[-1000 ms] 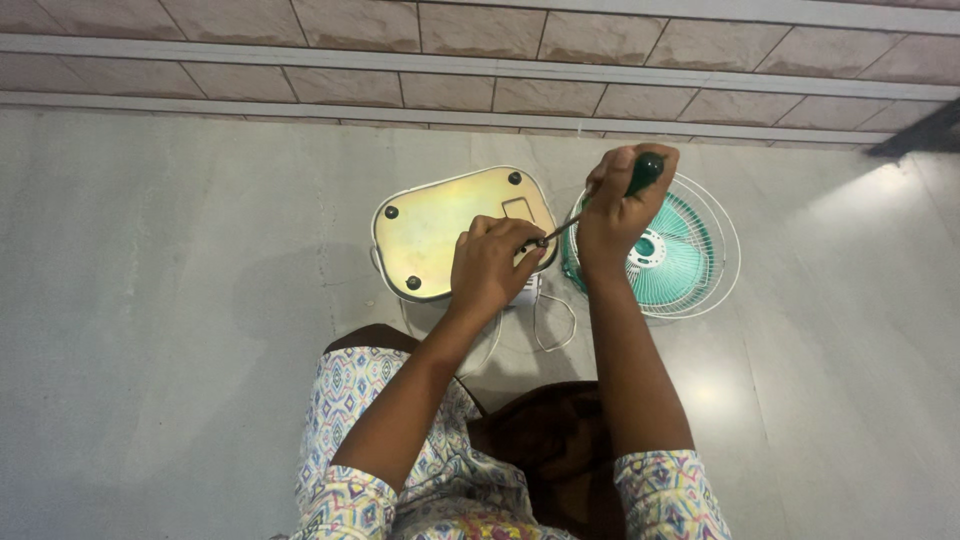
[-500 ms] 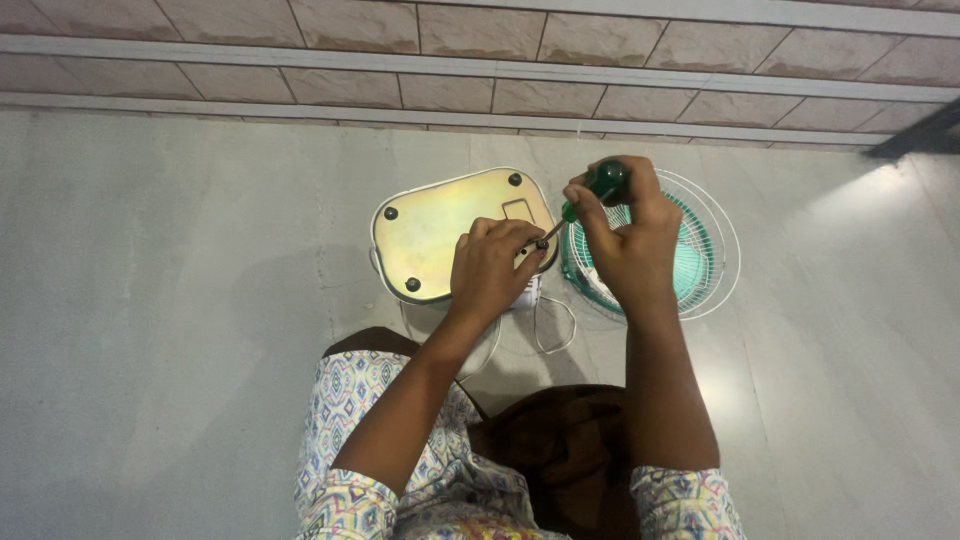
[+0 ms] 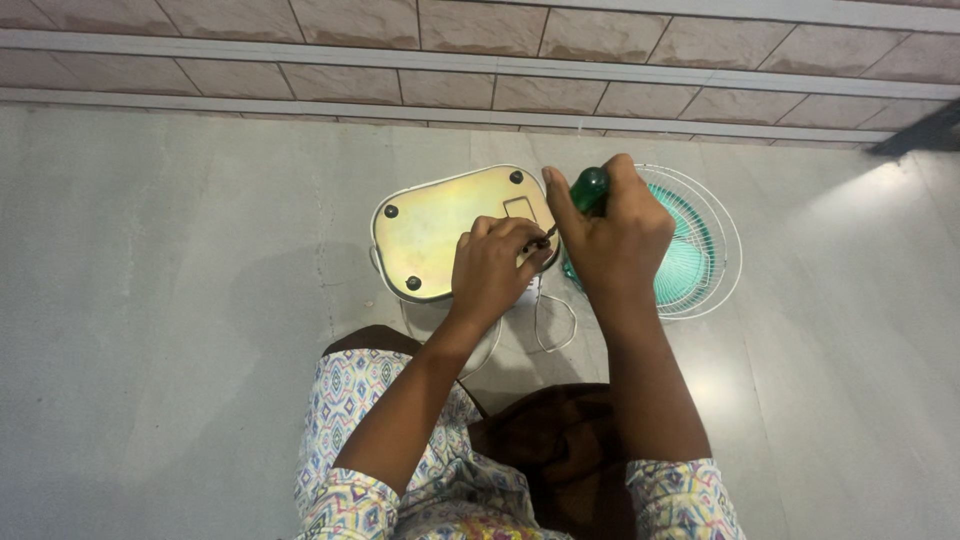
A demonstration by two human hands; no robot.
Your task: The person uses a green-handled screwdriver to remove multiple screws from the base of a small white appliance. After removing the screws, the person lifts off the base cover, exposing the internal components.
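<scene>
Head view: both my hands work at the right edge of the fan base plate.

My right hand (image 3: 615, 235) is closed around the green-handled screwdriver (image 3: 585, 192), its tip at the brass-coloured base plate (image 3: 440, 235). My left hand (image 3: 492, 270) pinches at that tip. The fan grille (image 3: 715, 240) lies at 3 o'clock, touching; bare floor (image 3: 170, 300) opens toward 9 o'clock.

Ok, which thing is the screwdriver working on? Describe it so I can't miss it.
On the grey tiled floor below the wall lies a small fan. Left of its teal blades and white wire guard is the rounded yellowish metal base plate, flat, with dark corner feet.
</scene>
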